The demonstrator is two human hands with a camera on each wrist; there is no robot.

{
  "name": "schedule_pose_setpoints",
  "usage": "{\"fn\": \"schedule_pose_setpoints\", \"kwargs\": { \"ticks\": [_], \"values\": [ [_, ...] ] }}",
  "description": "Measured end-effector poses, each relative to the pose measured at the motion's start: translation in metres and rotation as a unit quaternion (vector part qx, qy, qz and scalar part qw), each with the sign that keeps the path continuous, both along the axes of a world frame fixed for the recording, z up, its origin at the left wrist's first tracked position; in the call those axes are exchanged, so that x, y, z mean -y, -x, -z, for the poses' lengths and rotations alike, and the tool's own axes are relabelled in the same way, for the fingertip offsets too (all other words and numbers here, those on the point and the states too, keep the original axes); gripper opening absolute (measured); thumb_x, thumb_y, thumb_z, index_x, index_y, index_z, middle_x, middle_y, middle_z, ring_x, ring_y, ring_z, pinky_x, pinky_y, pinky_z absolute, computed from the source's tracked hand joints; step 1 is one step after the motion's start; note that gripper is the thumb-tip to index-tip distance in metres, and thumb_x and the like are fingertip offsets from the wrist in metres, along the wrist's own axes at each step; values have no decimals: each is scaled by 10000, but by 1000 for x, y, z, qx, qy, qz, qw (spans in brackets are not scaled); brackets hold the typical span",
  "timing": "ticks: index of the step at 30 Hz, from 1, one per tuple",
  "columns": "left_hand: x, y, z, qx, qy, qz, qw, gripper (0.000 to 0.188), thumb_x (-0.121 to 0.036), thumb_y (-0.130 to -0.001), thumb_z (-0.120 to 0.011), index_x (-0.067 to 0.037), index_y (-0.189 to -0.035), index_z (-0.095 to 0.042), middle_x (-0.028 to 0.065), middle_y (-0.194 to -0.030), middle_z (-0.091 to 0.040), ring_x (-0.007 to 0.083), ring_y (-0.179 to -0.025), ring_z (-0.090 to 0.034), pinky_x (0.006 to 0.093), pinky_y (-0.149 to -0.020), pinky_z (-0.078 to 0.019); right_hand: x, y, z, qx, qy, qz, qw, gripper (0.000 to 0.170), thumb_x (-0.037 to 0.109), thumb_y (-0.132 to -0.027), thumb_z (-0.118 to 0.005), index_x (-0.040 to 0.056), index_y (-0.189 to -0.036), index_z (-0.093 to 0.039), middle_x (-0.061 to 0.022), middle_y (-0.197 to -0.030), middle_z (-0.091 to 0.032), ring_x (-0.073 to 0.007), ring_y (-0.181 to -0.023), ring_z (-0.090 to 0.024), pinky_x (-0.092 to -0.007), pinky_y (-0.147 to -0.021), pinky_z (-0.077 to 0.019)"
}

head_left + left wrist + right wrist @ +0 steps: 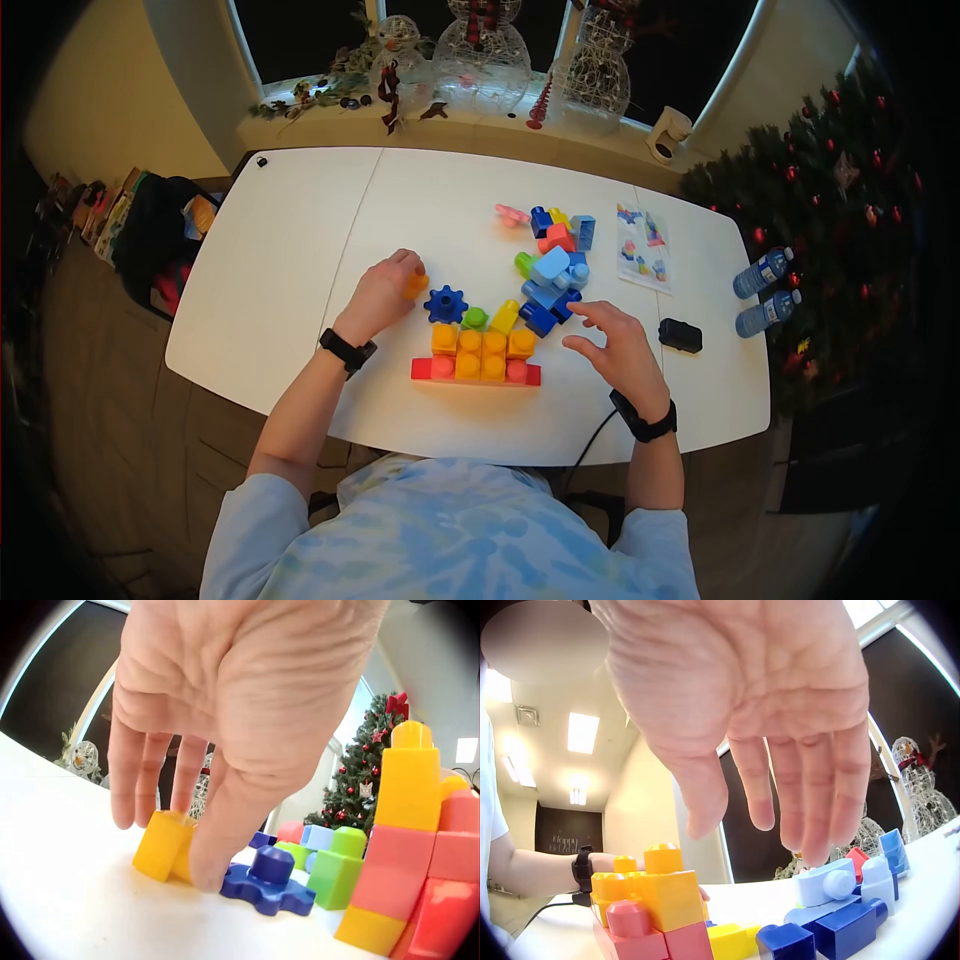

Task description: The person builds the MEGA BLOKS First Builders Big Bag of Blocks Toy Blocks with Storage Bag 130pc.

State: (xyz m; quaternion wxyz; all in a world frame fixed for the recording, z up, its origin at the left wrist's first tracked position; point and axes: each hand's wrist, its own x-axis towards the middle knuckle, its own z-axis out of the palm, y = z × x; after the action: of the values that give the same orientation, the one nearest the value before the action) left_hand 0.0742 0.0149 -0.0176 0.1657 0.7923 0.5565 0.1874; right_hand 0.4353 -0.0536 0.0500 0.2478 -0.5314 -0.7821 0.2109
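Observation:
My left hand [378, 300] pinches a yellow-orange toy block [163, 846] between thumb and fingers, down at the tabletop. Right beside the thumb lies a dark blue gear-shaped piece [446, 304], its stud facing up. A green block [474, 318] and a yellow block [505, 316] lie behind a stepped build of orange and red blocks [480, 356]. My right hand [622, 350] holds nothing; its fingers are spread and relaxed above the table. Close by it sit dark blue blocks [849, 928] and light blue blocks [825, 885], in a loose pile.
Farther back are a coral block [556, 238] and a pink piece [512, 215]. A picture sheet [643, 247] lies to the right on the white table [270, 270]. Near the right edge are a black case [680, 335] and two water bottles [768, 313].

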Motion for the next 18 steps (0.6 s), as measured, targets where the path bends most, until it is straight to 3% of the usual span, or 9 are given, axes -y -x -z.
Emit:
{"fn": "schedule_pose_setpoints", "kwargs": {
  "ticks": [8, 11, 13, 14, 16, 17, 18],
  "values": [
    [4, 13, -2, 70, 73, -91, 991, 470, 35, -816, -681, -16, -1273, -587, 198, -1261, -673, 394, -1079, -665, 444, -933, -566, -4, -5, 6, -15, 3, -5, 1000, 421, 203, -877, -811, 53, -1249, -683, -152, -1117, -719, -326, -952, -704, -404, -840, -571],
    [3, 27, 27, 43, 39, -83, 995, 462, -12, -864, -667, -5, -1316, -572, 212, -1241, -687, 391, -1086, -666, 456, -949, -558, -4, -3, 9, -22, 11, -7, 1000, 420, 199, -875, -813, 51, -1247, -686, -152, -1115, -723, -321, -952, -706, -402, -840, -571],
    [6, 30, 37, 28, -86, -34, 995, 482, -30, -877, -670, -2, -1346, -558, 199, -1178, -707, 381, -1056, -673, 452, -942, -552, -5, -2, 9, -24, 13, -9, 1000, 421, 199, -873, -814, 50, -1246, -687, -151, -1115, -725, -317, -950, -708, -400, -839, -570],
    [8, 30, 37, 27, -86, -34, 995, 482, -30, -877, -670, -2, -1346, -558, 199, -1178, -707, 381, -1056, -673, 452, -942, -552, -5, -2, 9, -22, 10, -9, 1000, 419, 198, -873, -815, 50, -1244, -688, -150, -1114, -727, -315, -946, -709, -398, -839, -570],
    [12, 28, 31, 25, -167, -121, 978, 445, -57, -878, -715, -26, -1313, -625, 174, -1086, -734, 351, -1009, -694, 428, -926, -562, -5, -2, 9, -20, 8, -9, 1000, 418, 198, -872, -815, 49, -1242, -690, -150, -1113, -729, -313, -942, -710, -396, -839, -570],
    [13, 29, 27, 26, -167, -121, 978, 445, -57, -878, -715, -26, -1313, -625, 174, -1086, -734, 351, -1009, -694, 428, -926, -562, -5, -3, 9, -22, 4, -8, 1000, 412, 197, -873, -815, 48, -1237, -692, -149, -1109, -730, -314, -939, -711, -395, -838, -570],
    [13, 32, 22, 23, -85, -141, 986, 400, -83, -869, -742, -19, -1255, -663, 165, -1078, -735, 332, -976, -697, 413, -911, -571, -5, -3, 8, -24, 1, -7, 1000, 406, 196, -873, -815, 47, -1231, -695, -149, -1104, -730, -316, -936, -711, -394, -838, -570]
  ]
}}
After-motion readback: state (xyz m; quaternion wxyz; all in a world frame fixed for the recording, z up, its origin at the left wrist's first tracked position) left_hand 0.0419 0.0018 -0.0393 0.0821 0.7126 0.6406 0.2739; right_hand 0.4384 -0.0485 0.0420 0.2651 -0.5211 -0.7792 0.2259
